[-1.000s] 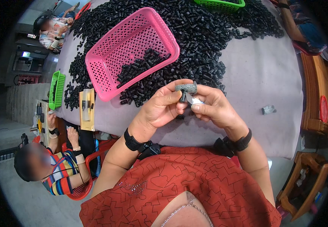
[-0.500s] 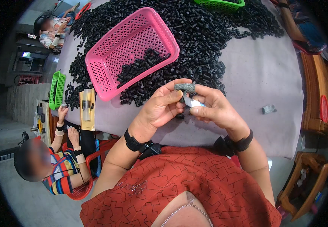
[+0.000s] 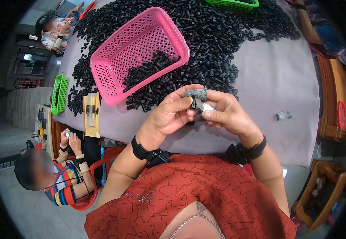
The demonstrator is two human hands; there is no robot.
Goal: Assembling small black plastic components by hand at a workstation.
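Both hands meet in front of me above the near part of the table. My left hand (image 3: pixel 173 109) is closed, pinching a small black plastic part (image 3: pixel 193 104) between thumb and fingers. A grey speckled band (image 3: pixel 196 94) lies at the index fingertips; I cannot tell whether it is worn on a finger or held. My right hand (image 3: pixel 226 113) is closed round a small blade (image 3: pixel 199 104) with a white wrapped end (image 3: pixel 207 107). The blade touches or nearly touches the black part. Much of the part is hidden by fingers.
A pink basket (image 3: pixel 111 95), partly filled with black parts, stands beyond my left hand. A large heap of black parts (image 3: pixel 212 59) covers the far table. A grey speckled piece (image 3: pixel 283 115) lies right. Green baskets (image 3: pixel 61 95) stand left and far. Other people sit around the table.
My hands stay nearly in place; the blade has shifted slightly beside the black part, which shows more below the grey band. The person at left has brought both hands together.
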